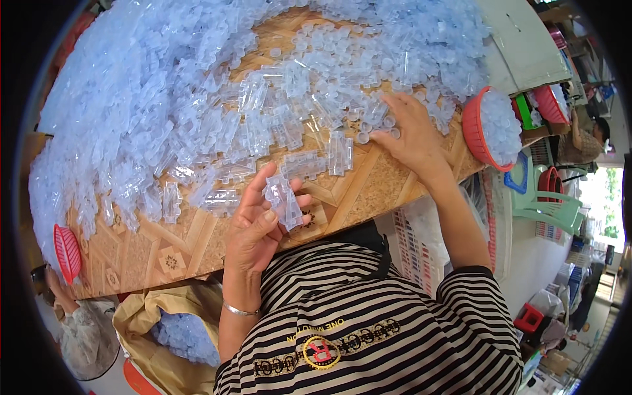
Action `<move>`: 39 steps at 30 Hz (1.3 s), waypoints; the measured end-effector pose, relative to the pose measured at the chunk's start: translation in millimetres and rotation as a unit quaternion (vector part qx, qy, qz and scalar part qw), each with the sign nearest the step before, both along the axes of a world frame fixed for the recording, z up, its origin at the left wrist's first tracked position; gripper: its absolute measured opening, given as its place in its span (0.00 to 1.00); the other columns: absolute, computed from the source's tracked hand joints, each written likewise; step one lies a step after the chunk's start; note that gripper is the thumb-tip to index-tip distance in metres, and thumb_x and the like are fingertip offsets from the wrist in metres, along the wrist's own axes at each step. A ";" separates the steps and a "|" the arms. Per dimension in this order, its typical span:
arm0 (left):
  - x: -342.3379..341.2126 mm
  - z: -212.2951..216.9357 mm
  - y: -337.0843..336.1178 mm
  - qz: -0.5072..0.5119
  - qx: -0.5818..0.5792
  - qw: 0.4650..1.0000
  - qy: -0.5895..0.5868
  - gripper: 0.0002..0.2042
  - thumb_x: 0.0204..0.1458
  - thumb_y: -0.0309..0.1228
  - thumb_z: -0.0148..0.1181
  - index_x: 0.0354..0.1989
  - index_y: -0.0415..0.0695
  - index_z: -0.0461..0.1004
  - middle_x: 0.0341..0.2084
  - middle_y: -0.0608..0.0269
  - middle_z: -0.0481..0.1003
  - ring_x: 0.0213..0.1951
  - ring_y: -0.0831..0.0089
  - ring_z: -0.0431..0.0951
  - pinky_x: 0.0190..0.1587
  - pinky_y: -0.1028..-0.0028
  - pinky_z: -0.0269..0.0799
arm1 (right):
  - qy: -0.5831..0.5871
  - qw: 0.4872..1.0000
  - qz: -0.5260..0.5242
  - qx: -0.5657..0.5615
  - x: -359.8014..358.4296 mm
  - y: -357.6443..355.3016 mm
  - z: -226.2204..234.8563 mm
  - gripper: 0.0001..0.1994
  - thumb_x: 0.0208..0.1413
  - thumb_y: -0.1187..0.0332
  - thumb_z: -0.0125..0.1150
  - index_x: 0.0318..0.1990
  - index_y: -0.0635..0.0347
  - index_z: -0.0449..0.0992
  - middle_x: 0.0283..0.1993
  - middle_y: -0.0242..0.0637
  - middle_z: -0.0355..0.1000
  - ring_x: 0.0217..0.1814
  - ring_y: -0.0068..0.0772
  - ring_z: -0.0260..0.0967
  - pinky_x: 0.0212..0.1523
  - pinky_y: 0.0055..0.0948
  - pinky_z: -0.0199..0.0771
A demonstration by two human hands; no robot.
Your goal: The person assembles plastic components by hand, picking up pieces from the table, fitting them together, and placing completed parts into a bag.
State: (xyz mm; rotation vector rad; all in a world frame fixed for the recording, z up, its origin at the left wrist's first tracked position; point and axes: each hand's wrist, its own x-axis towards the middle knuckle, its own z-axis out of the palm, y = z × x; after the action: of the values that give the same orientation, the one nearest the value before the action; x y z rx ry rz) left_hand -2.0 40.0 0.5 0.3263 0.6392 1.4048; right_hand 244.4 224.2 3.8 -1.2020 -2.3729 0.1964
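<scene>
My left hand [253,224] is at the table's near edge, its palm turned up and fingers curled around a clear plastic piece [282,199], flat and slotted. To its right, my right hand [416,135] reaches over the table with thumb and forefinger apart, beside small round clear caps [363,137]. Whether a fingertip touches a cap I cannot tell. Loose slotted plastic pieces [306,162] lie on the wood-patterned table [187,240] between and beyond my hands. A large heap of the same bluish, see-through parts [131,85] covers the left and far side.
A red basket [473,125] full of clear parts stands at the table's right edge. Another red basket [66,253] is at the left, near another person's hand [60,293]. Below the table are an open brown sack [135,316] of clear parts and a green chair [546,205].
</scene>
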 end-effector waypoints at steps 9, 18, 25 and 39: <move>0.3 2.9 -2.2 0.020 -0.020 1.000 0.001 0.38 0.47 0.27 0.64 0.66 0.43 0.48 0.55 0.39 0.64 0.52 0.50 0.72 0.48 0.57 0.77 | 0.096 0.994 0.006 -0.047 -4.4 13.3 -8.6 0.19 0.48 0.66 0.63 0.48 0.62 0.72 0.44 0.42 0.73 0.45 0.42 0.70 0.46 0.36 0.70; 2.8 5.6 -0.2 0.005 -0.004 1.000 0.002 0.34 0.50 0.28 0.62 0.66 0.44 0.52 0.54 0.43 0.65 0.53 0.54 0.72 0.51 0.57 0.74 | 0.409 0.815 -0.018 -0.409 -2.7 -1.9 13.2 0.15 0.58 0.67 0.57 0.51 0.62 0.71 0.39 0.31 0.74 0.37 0.18 0.71 0.37 0.18 0.71; 3.0 0.9 0.7 -0.002 0.012 1.000 -0.011 0.35 0.50 0.29 0.62 0.66 0.46 0.51 0.56 0.45 0.64 0.55 0.53 0.70 0.53 0.57 0.72 | 0.394 0.806 -0.034 -0.440 6.3 -38.6 20.8 0.17 0.57 0.70 0.56 0.54 0.61 0.67 0.44 0.32 0.72 0.41 0.20 0.71 0.39 0.20 0.75; 6.9 3.0 -5.2 -0.006 0.019 1.000 -0.019 0.36 0.50 0.29 0.63 0.66 0.44 0.51 0.55 0.43 0.64 0.53 0.54 0.71 0.52 0.56 0.73 | 0.210 0.900 -0.028 -0.382 7.1 -65.7 -0.8 0.21 0.51 0.75 0.60 0.54 0.62 0.69 0.45 0.34 0.69 0.36 0.18 0.68 0.35 0.17 0.71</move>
State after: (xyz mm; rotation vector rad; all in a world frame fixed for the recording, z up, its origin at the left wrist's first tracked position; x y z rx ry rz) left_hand 4.9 34.7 3.4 0.3319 0.5803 1.4100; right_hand 251.5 158.5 3.0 -1.3590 -1.8981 1.3209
